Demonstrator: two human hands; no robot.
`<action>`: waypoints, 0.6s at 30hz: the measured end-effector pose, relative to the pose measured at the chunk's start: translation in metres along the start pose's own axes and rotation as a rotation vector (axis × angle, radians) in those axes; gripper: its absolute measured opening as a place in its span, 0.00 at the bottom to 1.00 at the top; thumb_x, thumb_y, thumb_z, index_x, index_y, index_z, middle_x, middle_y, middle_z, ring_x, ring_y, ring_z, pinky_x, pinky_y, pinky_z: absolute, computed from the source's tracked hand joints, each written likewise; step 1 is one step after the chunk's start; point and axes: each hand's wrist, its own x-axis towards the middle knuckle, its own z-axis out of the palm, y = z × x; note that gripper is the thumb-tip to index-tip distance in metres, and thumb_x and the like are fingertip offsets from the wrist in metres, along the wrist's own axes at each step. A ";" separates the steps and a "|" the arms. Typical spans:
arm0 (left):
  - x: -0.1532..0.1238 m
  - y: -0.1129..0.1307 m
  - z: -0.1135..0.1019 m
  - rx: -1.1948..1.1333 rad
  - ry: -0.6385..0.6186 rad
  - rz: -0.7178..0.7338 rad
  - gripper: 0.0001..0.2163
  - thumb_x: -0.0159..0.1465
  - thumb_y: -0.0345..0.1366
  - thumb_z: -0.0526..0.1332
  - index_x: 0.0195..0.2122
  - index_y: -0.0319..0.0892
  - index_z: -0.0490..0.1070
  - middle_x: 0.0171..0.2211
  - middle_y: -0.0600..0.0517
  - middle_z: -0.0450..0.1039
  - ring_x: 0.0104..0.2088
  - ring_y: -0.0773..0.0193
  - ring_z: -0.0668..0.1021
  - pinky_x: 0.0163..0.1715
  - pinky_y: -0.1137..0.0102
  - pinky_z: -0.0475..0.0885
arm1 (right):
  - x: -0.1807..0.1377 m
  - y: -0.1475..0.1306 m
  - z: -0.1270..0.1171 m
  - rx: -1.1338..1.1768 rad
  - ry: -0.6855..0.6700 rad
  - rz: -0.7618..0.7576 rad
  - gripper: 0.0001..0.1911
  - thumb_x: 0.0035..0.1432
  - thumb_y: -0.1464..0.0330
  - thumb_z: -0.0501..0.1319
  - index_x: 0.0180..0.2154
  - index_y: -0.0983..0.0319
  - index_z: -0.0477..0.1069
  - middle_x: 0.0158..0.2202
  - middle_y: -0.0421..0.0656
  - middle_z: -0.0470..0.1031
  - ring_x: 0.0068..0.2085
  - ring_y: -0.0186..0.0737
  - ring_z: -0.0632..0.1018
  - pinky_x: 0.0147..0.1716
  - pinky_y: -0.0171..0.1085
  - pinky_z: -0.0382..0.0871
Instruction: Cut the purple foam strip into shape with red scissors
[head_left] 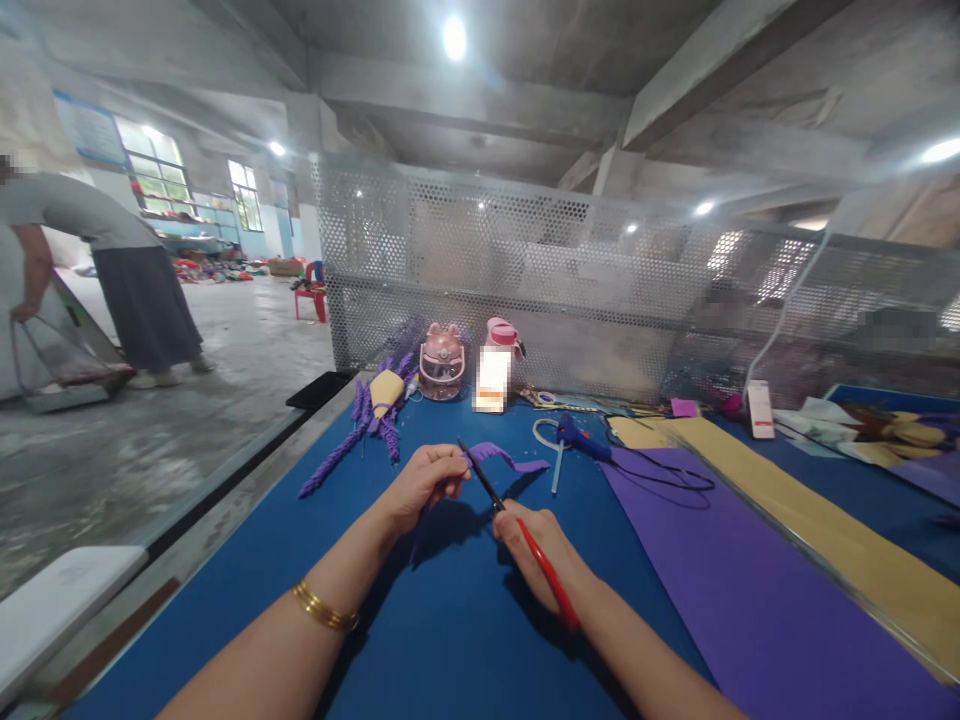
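Note:
Near the middle of the blue table (pixel 465 640), my left hand (pixel 431 480) pinches a narrow purple strip (pixel 517 463). The strip's free end curls off to the right, and another purple end hangs below the hand. My right hand (pixel 544 550) grips red-handled scissors (pixel 546 570). Their dark blades point up and left and cross the strip just beside my left fingertips. From this angle I cannot tell how far apart the blades are. A blue glue gun (pixel 581 438) with a clear stick lies beyond the strip's far end.
Twisted purple stems (pixel 337 460) lie at the back left. A pink helmet-shaped item (pixel 442 365) and a pink bottle (pixel 502 335) stand against a perforated metal screen (pixel 525 260). Purple sheet (pixel 690 570) and yellow sheet (pixel 810 520) cover the right side. A person (pixel 112 250) bends over at far left.

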 end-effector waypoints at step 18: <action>0.000 -0.001 -0.001 -0.007 -0.006 -0.005 0.11 0.54 0.42 0.59 0.22 0.39 0.66 0.12 0.59 0.61 0.12 0.76 0.55 0.13 0.76 0.43 | 0.000 0.002 -0.001 0.147 -0.013 -0.030 0.30 0.61 0.45 0.38 0.29 0.61 0.63 0.18 0.35 0.59 0.20 0.31 0.62 0.21 0.31 0.53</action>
